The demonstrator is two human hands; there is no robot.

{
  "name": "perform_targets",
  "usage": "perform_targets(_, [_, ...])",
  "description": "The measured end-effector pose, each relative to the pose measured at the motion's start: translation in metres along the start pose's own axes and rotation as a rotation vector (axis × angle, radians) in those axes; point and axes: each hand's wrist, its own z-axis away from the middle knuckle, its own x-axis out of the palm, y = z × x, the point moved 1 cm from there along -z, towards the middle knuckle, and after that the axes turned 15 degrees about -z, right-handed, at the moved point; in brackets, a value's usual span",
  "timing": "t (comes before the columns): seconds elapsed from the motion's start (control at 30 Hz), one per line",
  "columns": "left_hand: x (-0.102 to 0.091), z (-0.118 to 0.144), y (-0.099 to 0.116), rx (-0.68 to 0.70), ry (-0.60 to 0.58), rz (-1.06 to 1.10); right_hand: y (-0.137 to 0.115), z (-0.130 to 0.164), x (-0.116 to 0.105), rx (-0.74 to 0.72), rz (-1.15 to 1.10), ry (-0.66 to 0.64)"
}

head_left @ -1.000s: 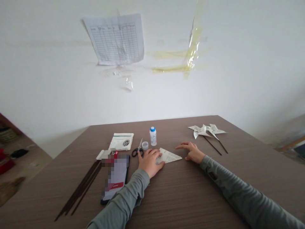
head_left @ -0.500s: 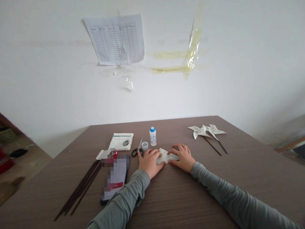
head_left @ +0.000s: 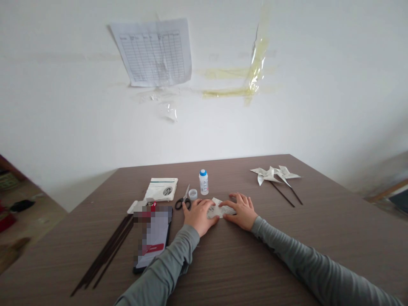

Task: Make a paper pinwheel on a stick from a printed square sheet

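Brown wood-grain table (head_left: 255, 263) fills the lower half of the frame, white wall behind. Printed grid sheet (head_left: 155, 53) taped on the wall, upper left of centre; yellowed tape strips (head_left: 251, 76) to its right.

Phone (head_left: 153, 238), screen blurred, lies lower left of centre. Bundle of dark sticks (head_left: 105, 253) just left of it, running toward the lower left. Booklet (head_left: 162, 189) above the phone. Two paper pinwheels (head_left: 274, 174) on thin sticks, right of centre, well apart from the hands.

Left hand (head_left: 198, 216) and right hand (head_left: 241, 211), both in grey sleeves, lie flat and palm down at frame centre, fingers spread, pressing on a folded printed paper (head_left: 219, 209) flat on the table between and under them. Neither hand is clenched; nothing gripped.

Scissors (head_left: 184, 199) just above the left hand. Small white bottle, blue cap (head_left: 204, 182), upright above the paper; a clear lid (head_left: 193, 194) beside it.
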Motion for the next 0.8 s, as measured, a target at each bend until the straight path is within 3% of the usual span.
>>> perform_targets(0.57, [-0.012, 0.007, -0.020, -0.055, -0.056, -0.076, 0.002, 0.000, -0.001, 0.053, 0.037, -0.081])
perform_targets(0.8, [0.005, 0.007, -0.048, -0.074, -0.016, -0.120, 0.001, 0.001, -0.003, 0.062, 0.049, -0.095])
